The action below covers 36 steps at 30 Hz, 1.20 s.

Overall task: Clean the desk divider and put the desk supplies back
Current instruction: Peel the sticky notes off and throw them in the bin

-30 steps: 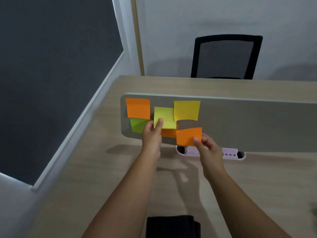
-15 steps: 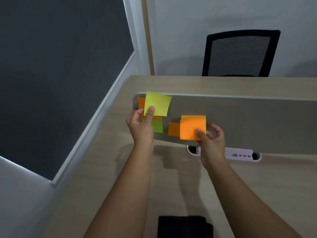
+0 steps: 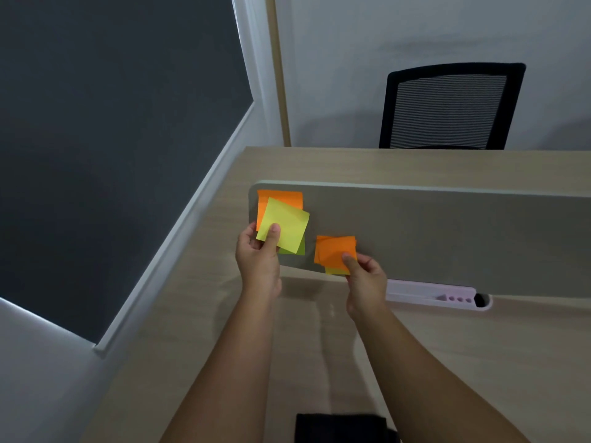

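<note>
A grey desk divider (image 3: 447, 238) stands across the wooden desk (image 3: 204, 314). My left hand (image 3: 259, 257) pinches a yellow sticky note (image 3: 286, 223) in front of the divider's left end. Behind it an orange note (image 3: 281, 198) and a green note (image 3: 299, 249) stick to the panel. My right hand (image 3: 364, 279) holds a small stack of notes, orange (image 3: 334, 251) on top with a yellow one (image 3: 332, 270) peeking out below. An orange edge at the stack's left may be another note still stuck to the divider.
A white cable tray (image 3: 431, 292) runs along the divider's foot to the right of my right hand. A black mesh chair (image 3: 447, 107) stands beyond the desk. A dark object (image 3: 342, 426) lies at the desk's near edge. A dark window (image 3: 96, 139) fills the left.
My left hand peeled the yellow note off and carried it left over the orange and green notes. My right hand took the upper yellow note behind its orange one and moved back down.
</note>
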Each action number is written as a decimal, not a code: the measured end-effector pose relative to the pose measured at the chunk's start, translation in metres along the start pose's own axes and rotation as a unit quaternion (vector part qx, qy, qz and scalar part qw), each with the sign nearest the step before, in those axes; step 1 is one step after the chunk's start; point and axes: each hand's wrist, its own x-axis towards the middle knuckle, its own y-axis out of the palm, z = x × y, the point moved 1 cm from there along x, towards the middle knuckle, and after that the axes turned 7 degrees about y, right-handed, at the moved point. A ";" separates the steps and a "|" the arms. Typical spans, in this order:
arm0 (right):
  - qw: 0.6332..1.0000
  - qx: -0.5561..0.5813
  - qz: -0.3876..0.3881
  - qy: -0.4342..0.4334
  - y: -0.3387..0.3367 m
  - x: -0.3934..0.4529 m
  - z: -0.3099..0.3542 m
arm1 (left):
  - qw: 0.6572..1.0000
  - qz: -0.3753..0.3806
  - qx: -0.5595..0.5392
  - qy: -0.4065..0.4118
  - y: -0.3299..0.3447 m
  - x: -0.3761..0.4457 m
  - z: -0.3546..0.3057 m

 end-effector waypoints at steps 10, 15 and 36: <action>0.999 -0.032 0.016 -0.033 -0.010 0.000 -0.001 | 0.999 0.022 -0.009 -0.039 -0.003 -0.003 0.014; 0.999 -0.034 0.006 -0.038 -0.026 -0.011 -0.007 | 0.994 -0.016 -0.018 -0.105 -0.023 -0.009 0.042; 0.998 -0.004 0.033 0.061 -0.106 -0.072 -0.005 | 0.990 -0.065 -0.004 -0.124 -0.042 -0.035 0.030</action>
